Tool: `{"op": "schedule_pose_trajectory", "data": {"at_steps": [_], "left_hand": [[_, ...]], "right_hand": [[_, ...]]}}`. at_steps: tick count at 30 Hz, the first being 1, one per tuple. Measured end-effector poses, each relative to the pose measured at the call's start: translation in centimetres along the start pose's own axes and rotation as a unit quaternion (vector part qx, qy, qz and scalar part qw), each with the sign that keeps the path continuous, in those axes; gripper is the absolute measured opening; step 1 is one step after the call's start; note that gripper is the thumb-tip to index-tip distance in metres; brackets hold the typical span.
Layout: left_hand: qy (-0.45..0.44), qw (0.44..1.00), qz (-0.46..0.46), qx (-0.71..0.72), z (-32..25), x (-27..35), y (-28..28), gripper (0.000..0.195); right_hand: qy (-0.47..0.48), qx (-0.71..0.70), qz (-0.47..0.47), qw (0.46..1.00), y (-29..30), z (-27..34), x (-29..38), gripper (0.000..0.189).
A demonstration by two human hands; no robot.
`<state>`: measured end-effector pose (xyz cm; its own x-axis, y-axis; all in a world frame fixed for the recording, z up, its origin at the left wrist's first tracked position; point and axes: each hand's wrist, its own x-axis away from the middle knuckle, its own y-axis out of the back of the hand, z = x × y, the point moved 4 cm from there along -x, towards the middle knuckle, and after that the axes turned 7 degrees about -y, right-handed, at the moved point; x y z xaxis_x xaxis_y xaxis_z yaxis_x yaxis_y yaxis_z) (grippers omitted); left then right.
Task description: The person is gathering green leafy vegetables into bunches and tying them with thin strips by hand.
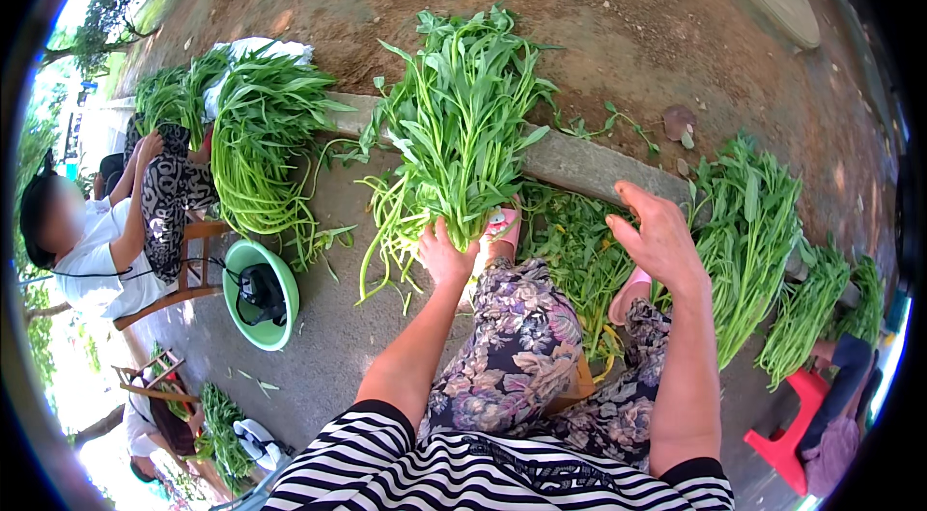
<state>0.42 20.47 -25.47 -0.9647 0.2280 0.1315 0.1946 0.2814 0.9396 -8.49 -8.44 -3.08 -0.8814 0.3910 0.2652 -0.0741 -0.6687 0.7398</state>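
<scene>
A large heap of leafy greens that look like water spinach (463, 127) lies before me across a low stone curb, leaves pointing away and stems towards me. My left hand (445, 256) is at the stem ends of this heap, its fingers around some stems and partly hidden among them. To the right, my right hand (655, 236) is raised with nothing in it, thumb and fingers apart. Below and beyond that hand, loose leaves and trimmings (579, 257) cover the ground between my feet. Another long bunch of greens (749, 243) leans over the curb to its right.
The stone curb (601, 167) crosses in front of me. At left, a seated person (108, 243) handles greens beside another heap (268, 141) and a green basin (290, 294) holding a black item. A red plastic stool (789, 431) stands at right; more people are at the left and right edges.
</scene>
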Motion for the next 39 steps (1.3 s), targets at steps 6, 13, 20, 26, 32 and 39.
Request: {"op": "schedule_pose_trajectory", "data": {"at_steps": [6,13,20,26,32,39], "left_hand": [[0.002,0.995,-0.074,0.068,2.6,1.8,0.6,0.074],[-0.001,0.999,0.001,0.041,3.5,1.3,-3.7,0.07],[0.148,0.982,0.055,0.104,2.7,-0.9,-6.5,0.082],[0.177,0.974,0.131,0.057,1.3,-1.1,-5.5,0.08],[0.175,0.972,0.145,0.059,2.9,-0.6,-3.8,0.069],[0.167,0.882,0.091,0.432,3.9,0.2,0.4,0.035]], "right_hand": [[-0.024,0.002,0.016,1.0,0.4,-0.5,0.4,0.039],[-0.001,0.01,-0.002,1.0,0.2,-1.8,0.6,0.039],[-0.006,0.004,-0.004,1.0,0.6,-1.4,0.4,0.038],[0.018,0.013,-0.016,1.0,0.2,-2.2,0.5,0.038],[-0.003,0.017,-0.003,1.0,0.6,-2.3,0.4,0.039],[-0.002,0.004,0.007,1.0,0.6,-2.1,0.4,0.041]]}}
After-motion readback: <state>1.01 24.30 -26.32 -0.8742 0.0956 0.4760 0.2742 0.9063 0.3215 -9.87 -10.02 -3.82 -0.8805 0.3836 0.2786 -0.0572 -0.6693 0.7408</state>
